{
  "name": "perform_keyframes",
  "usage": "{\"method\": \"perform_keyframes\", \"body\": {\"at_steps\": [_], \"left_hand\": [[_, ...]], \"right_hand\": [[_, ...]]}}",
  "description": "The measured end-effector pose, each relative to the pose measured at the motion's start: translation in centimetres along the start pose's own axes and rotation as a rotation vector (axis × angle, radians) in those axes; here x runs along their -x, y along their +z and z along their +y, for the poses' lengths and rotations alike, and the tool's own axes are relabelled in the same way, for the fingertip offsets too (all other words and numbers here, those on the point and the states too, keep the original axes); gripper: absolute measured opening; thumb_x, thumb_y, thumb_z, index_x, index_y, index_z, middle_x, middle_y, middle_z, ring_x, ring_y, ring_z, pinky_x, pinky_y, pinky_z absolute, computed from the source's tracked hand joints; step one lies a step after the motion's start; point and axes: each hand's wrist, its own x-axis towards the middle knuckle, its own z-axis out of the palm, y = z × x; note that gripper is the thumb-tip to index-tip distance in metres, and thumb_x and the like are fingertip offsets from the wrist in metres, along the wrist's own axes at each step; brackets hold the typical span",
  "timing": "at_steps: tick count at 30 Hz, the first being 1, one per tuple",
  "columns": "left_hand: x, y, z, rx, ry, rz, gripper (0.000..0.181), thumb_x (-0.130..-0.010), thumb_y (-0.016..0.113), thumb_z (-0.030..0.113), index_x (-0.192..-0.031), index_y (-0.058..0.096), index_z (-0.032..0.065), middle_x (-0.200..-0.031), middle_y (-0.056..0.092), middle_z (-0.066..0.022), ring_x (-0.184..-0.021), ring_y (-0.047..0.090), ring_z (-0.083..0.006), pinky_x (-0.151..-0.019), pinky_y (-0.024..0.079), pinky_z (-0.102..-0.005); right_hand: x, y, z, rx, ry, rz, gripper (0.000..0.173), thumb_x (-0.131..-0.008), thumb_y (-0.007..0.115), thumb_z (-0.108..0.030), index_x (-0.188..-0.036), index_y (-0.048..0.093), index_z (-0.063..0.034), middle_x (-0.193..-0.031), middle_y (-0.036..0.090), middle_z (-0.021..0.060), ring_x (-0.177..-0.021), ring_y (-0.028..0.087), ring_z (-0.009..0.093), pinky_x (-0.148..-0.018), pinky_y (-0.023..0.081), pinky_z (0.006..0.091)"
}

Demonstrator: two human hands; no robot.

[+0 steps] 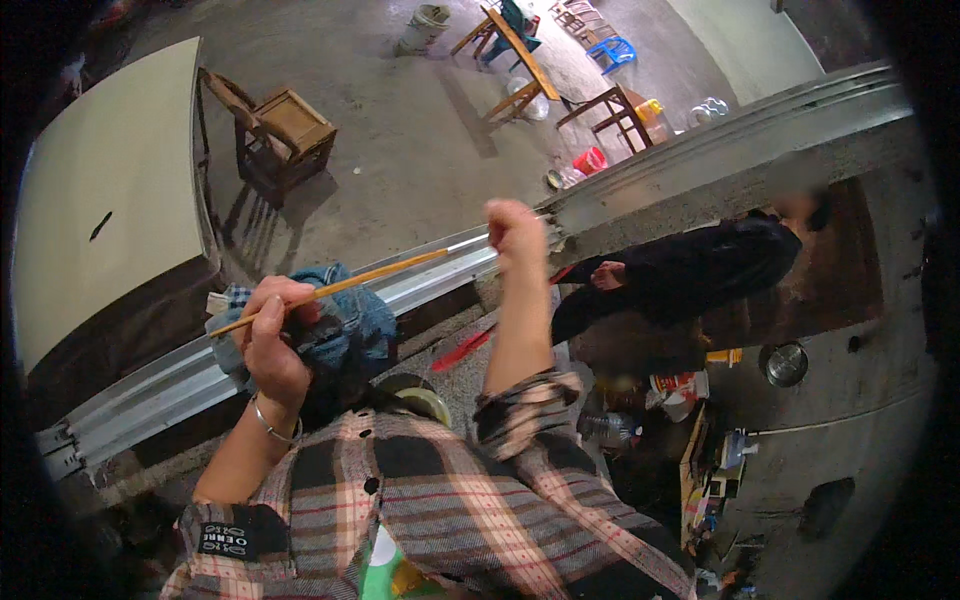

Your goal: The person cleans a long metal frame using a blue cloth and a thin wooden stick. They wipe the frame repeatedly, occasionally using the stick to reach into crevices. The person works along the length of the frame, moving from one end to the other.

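Note:
My left hand [274, 330] grips a thin wooden stick [367, 277] between thumb and fingers. The stick slants up to the right, with its thin lower end poking out past the left side of the hand. Behind that hand is bunched blue denim cloth [352, 319]. Off the stick's far end, my right hand [517, 232] is raised with its fingers curled. It is blurred, and whether something thin is held in it cannot be made out. A pale streak shows between the stick's end and the right hand, perhaps part of the metal track [169, 390] behind.
A large pale panel [112, 195] stands at left, beside a wooden chair [289, 131]. Ahead are a wooden bench [525, 56], a bucket [425, 30] and a blue plastic chair [613, 52]. Another person in dark clothes [682, 262] is close at right, near a metal bowl [786, 364].

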Motion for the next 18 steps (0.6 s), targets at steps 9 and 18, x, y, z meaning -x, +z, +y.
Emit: {"method": "perform_keyframes", "body": {"at_steps": [9, 18], "left_hand": [[-0.3, -0.3, -0.6, -0.058, 0.111, -0.040, 0.036, -0.094, 0.034, 0.020, -0.087, 0.061, -0.0017, -0.076, 0.056, -0.0089, -0.066, 0.052, -0.0150, -0.065, 0.043, -0.0281], [0.0, 0.7, 0.2, -0.031, -0.087, 0.092, 0.038, -0.097, 0.037, 0.023, -0.104, 0.061, -0.0043, -0.079, 0.061, -0.0097, -0.074, 0.057, -0.0168, -0.073, 0.046, -0.0285]], "right_hand": [[-2.1, -1.8, -1.8, 0.496, -0.365, 0.411, 0.016, -0.079, 0.064, -0.018, -0.084, 0.062, -0.0034, -0.068, 0.060, 0.0021, -0.066, 0.058, 0.017, -0.063, 0.047, 0.0294], [10.5, 3.8, -1.1, 0.273, -0.205, -0.019, 0.011, -0.084, 0.066, -0.013, -0.088, 0.064, -0.0027, -0.072, 0.058, -0.0033, -0.066, 0.052, 0.005, -0.060, 0.044, 0.0215]]}}
